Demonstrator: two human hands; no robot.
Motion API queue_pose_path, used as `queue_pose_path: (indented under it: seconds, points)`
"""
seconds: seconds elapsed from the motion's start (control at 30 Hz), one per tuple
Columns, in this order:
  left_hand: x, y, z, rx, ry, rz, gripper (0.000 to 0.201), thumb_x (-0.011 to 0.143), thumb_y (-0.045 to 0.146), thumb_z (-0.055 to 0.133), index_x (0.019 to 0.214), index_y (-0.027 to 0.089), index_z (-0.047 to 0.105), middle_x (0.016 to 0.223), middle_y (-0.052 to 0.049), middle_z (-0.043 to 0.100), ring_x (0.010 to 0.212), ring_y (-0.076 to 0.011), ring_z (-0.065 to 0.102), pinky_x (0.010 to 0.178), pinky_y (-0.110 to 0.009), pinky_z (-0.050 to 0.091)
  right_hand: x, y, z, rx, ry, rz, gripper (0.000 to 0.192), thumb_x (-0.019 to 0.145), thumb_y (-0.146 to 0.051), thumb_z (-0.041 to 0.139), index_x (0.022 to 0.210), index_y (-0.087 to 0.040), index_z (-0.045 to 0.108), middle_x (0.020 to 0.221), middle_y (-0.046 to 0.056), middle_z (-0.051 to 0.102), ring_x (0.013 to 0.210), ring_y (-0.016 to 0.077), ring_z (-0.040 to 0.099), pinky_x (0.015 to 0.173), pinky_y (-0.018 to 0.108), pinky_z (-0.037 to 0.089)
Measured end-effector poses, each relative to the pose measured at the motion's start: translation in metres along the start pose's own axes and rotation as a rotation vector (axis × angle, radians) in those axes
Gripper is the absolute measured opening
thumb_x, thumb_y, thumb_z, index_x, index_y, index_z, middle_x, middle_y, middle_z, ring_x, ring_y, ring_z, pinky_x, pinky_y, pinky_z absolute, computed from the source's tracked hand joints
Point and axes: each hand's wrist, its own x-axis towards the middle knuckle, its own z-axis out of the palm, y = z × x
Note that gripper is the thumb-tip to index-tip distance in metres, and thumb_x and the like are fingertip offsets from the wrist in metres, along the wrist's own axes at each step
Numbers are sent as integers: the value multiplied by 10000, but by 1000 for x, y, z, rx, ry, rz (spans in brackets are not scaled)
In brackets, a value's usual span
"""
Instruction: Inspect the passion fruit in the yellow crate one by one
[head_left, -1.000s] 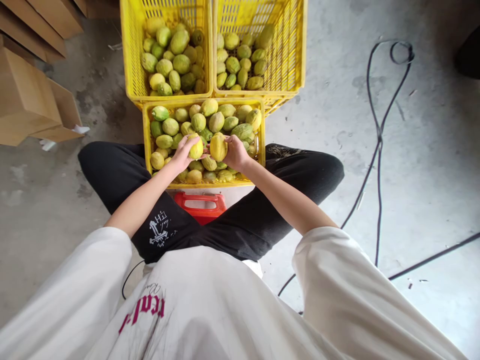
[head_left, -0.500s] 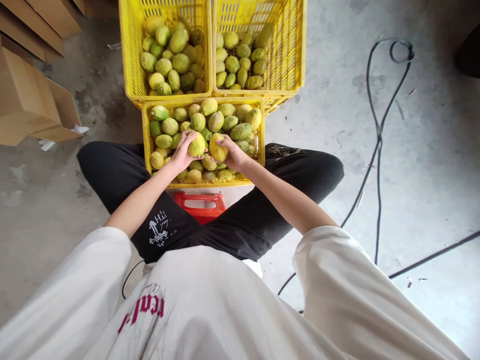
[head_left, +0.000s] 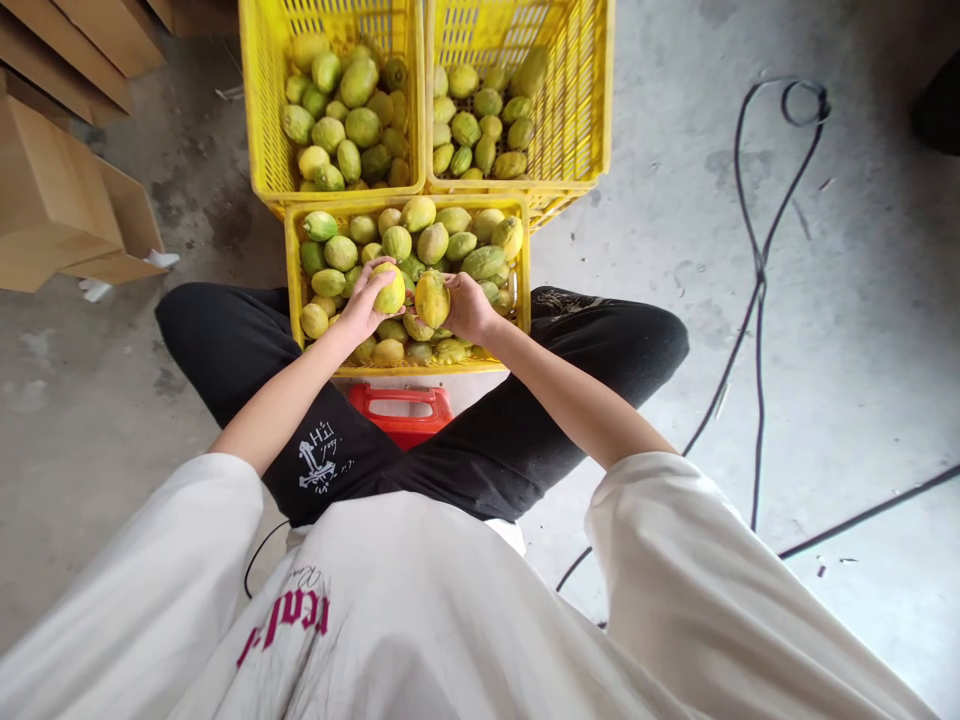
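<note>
Over the near yellow crate [head_left: 295, 300], my left hand [head_left: 365, 303] is closed around a smooth oval yellow-green fruit [head_left: 391, 290]. Close beside it, my right hand [head_left: 470, 308] grips a yellower oval fruit [head_left: 432, 299] with darker marks on its skin. A small gap separates the two held fruits. Beneath both hands, many similar green and yellow fruits [head_left: 341, 253] lie piled in the near crate; the hands hide some of them. Their exact kind cannot be made out.
Behind stand a left yellow crate [head_left: 262, 165] and a right yellow crate [head_left: 600, 120], both holding similar fruits. A red plastic object with a handle [head_left: 409, 425] sits between my legs. Cardboard boxes [head_left: 60, 190] are at left; a black cable [head_left: 759, 400] crosses the floor at right.
The fruit in my right hand has turned and shifted slightly left, showing more of its marked side. My left hand has tilted its fruit a little. The crates stay put.
</note>
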Motion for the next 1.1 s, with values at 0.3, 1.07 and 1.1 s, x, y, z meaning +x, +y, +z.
queue_pose_path:
  seconds: [0.3, 1.07, 1.1]
  points:
    - [18, -13, -9, -69, -21, -35, 238, 1068, 372, 819, 1288, 289, 777, 1153, -83, 889, 1397, -391, 915, 1001, -492, 820, 2, 4, -6, -93, 90, 0, 324, 1107, -475, 920, 1183, -321, 645, 1004, 41, 795, 1137, 356, 831, 1035, 559, 786]
    - [0, -3, -2, -51, -47, -95, 190, 1197, 273, 797, 1319, 318, 659, 979, 51, 830, 1031, -236, 941, 1181, -459, 772, 24, 14, -25, -21, 12, -141, 546, 778, -201, 732, 1291, -342, 611, 1281, 16, 840, 1368, 377, 829, 1222, 644, 796]
    - [0, -3, -1, -46, -38, -108, 199, 1198, 293, 809, 1338, 323, 670, 1004, 40, 841, 1086, -259, 956, 1183, -475, 773, 24, 15, -24, -19, 20, -143, 588, 772, -197, 736, 1325, -354, 611, 1314, 8, 834, 1372, 370, 825, 1210, 641, 803]
